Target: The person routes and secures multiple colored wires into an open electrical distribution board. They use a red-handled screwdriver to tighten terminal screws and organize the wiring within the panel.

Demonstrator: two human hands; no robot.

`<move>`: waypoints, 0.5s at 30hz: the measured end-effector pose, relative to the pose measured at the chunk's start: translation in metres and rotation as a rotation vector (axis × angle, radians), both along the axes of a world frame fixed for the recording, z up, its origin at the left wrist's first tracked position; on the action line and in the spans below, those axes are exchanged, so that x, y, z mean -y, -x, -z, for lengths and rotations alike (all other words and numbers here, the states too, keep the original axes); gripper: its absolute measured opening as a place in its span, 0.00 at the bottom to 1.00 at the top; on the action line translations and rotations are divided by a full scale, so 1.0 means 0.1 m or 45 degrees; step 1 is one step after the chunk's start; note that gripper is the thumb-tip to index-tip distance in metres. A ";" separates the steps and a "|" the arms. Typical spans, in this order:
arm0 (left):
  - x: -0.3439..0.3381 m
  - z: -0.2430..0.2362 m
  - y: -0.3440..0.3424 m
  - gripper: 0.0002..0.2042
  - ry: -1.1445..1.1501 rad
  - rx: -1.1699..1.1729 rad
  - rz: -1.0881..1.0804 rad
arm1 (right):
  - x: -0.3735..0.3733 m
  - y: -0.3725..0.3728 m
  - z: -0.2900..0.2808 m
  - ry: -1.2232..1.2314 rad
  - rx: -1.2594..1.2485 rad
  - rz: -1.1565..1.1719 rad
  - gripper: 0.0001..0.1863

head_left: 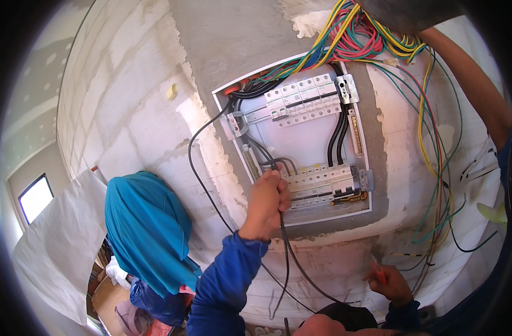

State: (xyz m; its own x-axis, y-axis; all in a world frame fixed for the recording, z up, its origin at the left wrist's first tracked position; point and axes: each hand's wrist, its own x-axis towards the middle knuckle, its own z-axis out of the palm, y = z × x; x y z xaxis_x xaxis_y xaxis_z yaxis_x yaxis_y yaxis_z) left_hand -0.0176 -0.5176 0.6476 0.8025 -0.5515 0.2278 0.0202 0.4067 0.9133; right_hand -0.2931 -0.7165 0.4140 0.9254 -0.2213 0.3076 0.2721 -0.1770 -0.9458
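My left hand (267,200), in a blue sleeve, is closed around black cables (284,235) in front of the lower left of an open electrical panel (301,140) set in the wall. The cables hang below the fist. A row of white circuit breakers (317,182) lies just right of that hand. Above it, another breaker row (301,96) sits on a rail. Lower right, my right hand (391,284) is closed around a slim red-orange tool (381,273); its exact kind is unclear. This hand is below the panel and apart from it.
Bundled coloured wires (357,39) spill over the panel's top, and loose wires (435,140) hang along its right. Another person's bare forearm (468,84) reaches up at the right, its hand hidden by a dark shape (410,11). A teal cloth (147,224) hangs at left above a blue bag (155,299).
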 end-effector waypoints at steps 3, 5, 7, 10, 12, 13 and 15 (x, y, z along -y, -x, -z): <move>0.04 -0.06 -0.04 0.10 -0.045 0.028 -0.016 | -0.02 0.01 -0.04 -0.033 -0.006 -0.059 0.14; 0.08 -0.03 -0.02 0.10 -0.077 0.075 -0.025 | -0.02 0.02 -0.06 -0.041 -0.015 -0.084 0.14; 0.07 0.05 0.04 0.11 -0.113 0.113 -0.017 | 0.00 0.02 -0.05 -0.014 -0.012 -0.089 0.14; -0.05 0.10 0.05 0.12 -0.163 0.176 -0.023 | 0.04 -0.03 -0.04 0.044 0.001 -0.088 0.14; -0.10 0.12 0.02 0.14 -0.195 0.178 0.014 | 0.07 -0.08 -0.04 0.053 -0.022 -0.106 0.14; -0.13 0.13 0.00 0.15 -0.169 0.170 0.066 | 0.07 -0.11 -0.04 0.042 -0.008 -0.128 0.15; -0.16 0.12 -0.04 0.15 -0.185 0.150 0.055 | 0.06 -0.18 -0.04 0.031 0.033 -0.172 0.15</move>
State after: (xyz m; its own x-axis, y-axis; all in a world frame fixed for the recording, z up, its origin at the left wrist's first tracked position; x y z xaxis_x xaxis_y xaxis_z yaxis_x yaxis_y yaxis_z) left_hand -0.0132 -0.5021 0.6352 0.7499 -0.6188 0.2340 -0.0755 0.2713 0.9595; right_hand -0.2755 -0.7225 0.4183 0.9378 -0.0877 0.3359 0.3195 -0.1600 -0.9340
